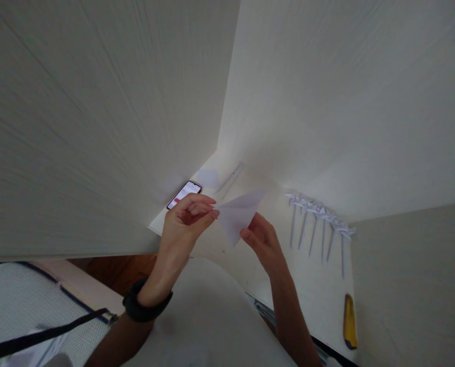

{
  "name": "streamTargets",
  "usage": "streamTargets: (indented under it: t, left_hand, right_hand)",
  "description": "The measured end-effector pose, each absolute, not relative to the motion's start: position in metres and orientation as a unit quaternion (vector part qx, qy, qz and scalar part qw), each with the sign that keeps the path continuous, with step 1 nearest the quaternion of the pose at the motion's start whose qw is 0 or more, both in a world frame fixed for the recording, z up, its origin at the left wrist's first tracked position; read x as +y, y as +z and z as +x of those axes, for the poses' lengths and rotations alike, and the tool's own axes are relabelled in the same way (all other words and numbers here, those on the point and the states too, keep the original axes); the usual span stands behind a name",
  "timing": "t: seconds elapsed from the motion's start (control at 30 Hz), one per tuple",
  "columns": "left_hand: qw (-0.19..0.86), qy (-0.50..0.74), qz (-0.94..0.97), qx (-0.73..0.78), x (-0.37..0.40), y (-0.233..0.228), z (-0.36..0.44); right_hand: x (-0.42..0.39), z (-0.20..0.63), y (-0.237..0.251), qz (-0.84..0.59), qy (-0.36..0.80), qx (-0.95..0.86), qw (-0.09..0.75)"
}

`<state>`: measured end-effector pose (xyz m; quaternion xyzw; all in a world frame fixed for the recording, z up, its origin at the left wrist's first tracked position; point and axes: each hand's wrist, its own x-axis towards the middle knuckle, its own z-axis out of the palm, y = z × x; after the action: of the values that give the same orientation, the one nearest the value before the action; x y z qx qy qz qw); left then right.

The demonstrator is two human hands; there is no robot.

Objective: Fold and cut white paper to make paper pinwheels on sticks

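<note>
Walls: two pale, faintly grained panels [97, 102] meet in a corner ahead of us and wall in the work area.
Worktop: a smooth white worktop [311, 285] runs from that corner toward us, matte and bare near the middle.
Folded paper: a thin white sheet folded to a flat triangle [237, 216], held in the air above the worktop between our two hands. Its long upper edge runs roughly left to right, rising slightly to the right; its point hangs down toward us.
Left hand: our left hand [187, 219], with a dark band on the wrist, is closed on the paper's left tip, fingertips pinched together.
Right hand: our right hand [263, 239] sits just below and right of the paper, fingers curled, thumb and fingertips touching its lower right edge. Both hands are equally close; the paper lies between them.
Pinwheels: a row of white paper pinwheels on thin sticks [321, 224] lies flat on the worktop well to the right of the right hand, sticks pointing toward us.
Phone: a dark-framed phone [184, 194] with a lit screen lies just beyond the left hand, near the corner.
Yellow tool: a small, narrow yellow tool [349, 321], perhaps a cutter, lies near the right edge, long axis pointing away from us.
</note>
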<state>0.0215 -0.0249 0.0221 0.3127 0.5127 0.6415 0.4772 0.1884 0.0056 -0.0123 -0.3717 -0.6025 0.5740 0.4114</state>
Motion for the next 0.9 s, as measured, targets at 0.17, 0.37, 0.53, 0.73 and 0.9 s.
streamTargets:
  t: [0.17, 0.37, 0.53, 0.73, 0.9]
  left_hand:
    - [0.469, 0.622, 0.357, 0.515, -0.025, 0.022, 0.02]
    - [0.429, 0.612, 0.397, 0.532, -0.022, 0.022, 0.017]
    - [0.413, 0.61, 0.406, 0.541, -0.021, 0.019, 0.016]
    - [0.404, 0.598, 0.425, 0.546, -0.02, 0.017, 0.013]
    - [0.419, 0.591, 0.427, 0.541, -0.019, 0.016, 0.011]
  right_hand:
    - [0.008, 0.175, -0.004, -0.393, 0.589, -0.506, 0.492]
    - [0.015, 0.172, -0.001, -0.445, 0.555, -0.455, 0.535]
    - [0.015, 0.175, 0.0, -0.472, 0.526, -0.459, 0.539]
    - [0.016, 0.175, 0.002, -0.47, 0.536, -0.459, 0.53]
    - [0.017, 0.182, 0.006, -0.461, 0.536, -0.487, 0.512]
